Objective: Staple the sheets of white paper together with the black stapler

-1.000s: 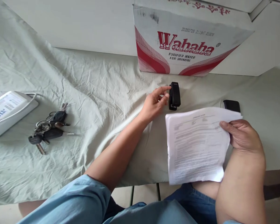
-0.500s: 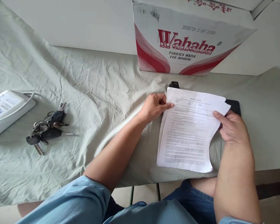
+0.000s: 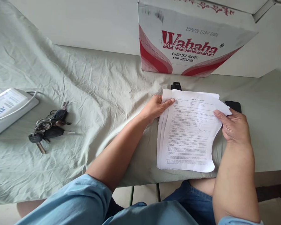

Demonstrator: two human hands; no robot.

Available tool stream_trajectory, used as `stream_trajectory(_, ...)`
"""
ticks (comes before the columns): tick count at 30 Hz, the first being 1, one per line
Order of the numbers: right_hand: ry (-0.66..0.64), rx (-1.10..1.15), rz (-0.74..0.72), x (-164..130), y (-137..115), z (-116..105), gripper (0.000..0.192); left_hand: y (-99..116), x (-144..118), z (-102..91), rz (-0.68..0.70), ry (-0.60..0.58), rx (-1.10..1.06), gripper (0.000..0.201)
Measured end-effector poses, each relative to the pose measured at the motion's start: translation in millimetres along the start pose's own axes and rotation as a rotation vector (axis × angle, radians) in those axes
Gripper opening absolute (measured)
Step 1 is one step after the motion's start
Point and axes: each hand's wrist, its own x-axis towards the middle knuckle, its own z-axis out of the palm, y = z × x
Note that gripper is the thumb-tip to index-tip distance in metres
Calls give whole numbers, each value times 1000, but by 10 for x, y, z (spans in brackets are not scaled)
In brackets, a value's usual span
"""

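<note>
1. Head view: the left hand (image 3: 155,107) is pinching the upper left corner of a stack of papers (image 3: 188,136), thumb lying on the top sheet and fingers curled beneath.
2. The right hand (image 3: 234,126) is gripping the papers at their upper right edge, thumb on top, and the sheets there are fanning slightly apart.
3. The papers are lying printed side up on the bench (image 3: 96,93), which is wearing a wrinkled pale green cloth (image 3: 61,162); their lower edge is hanging just over the bench's near edge.
4. A black stapler (image 3: 176,86) is peeking out just behind the papers' top edge, mostly hidden by them.
5. A flat black thing (image 3: 234,106) is sitting just beyond the papers' right corner, touching the right hand.
6. A cardboard box (image 3: 192,40) printed "Wahaha" is standing behind the papers, farther back on the bench.
7. A bunch of keys (image 3: 49,128) is lying well to the left of the papers, and a white packet (image 3: 8,106) is sitting farther left again.
</note>
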Motion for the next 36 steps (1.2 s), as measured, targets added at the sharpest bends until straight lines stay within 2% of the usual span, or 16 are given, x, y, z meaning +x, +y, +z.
stream_trajectory(3, 80, 49, -47, 37, -10, 31, 52, -6, 13, -6, -65, -46, -67, 60)
stream_trajectory(7, 177, 79, -82, 102, -6, 20, 57, 27, 9, -8, -76, -57, -149, 64)
stream_trajectory(12, 162, 68, -113, 97, -5, 42, 57, 52, -30, -2, -74, -48, -50, 65)
stream_trajectory(14, 146, 68, -119, 78, -12, 52, 59, 32, -26, 5, -55, -41, -74, 64)
stream_trajectory(17, 64, 60, -69, 59, -26, -2, 64, -41, 38, -14, 1, 68, -189, 66)
stream_trajectory(22, -170, 89, 190, 52, -10, -164, 83, -196, 240, -169, 138, 385, -374, 68)
stream_trajectory(24, -209, 128, 264, 23, 1, -128, 86, -230, 294, -213, 159, 438, -416, 69)
stream_trajectory(27, -195, 171, 304, -69, -28, 53, 75, -223, 305, -193, 180, 438, -422, 73)
stream_trajectory(29, -111, 184, 236, -132, -103, 170, 72, -185, 275, -152, 208, 409, -408, 76)
stream_trajectory(31, -3, 207, 80, -167, -218, 199, 74, -137, 234, -133, 241, 374, -378, 74)
stream_trajectory(34, 17, 257, -193, -170, -389, 36, 78, -72, 186, -182, 270, 324, -293, 57)
stream_trajectory(36, -20, 263, -288, -162, -437, -142, 90, -43, 177, -237, 294, 294, -243, 41)
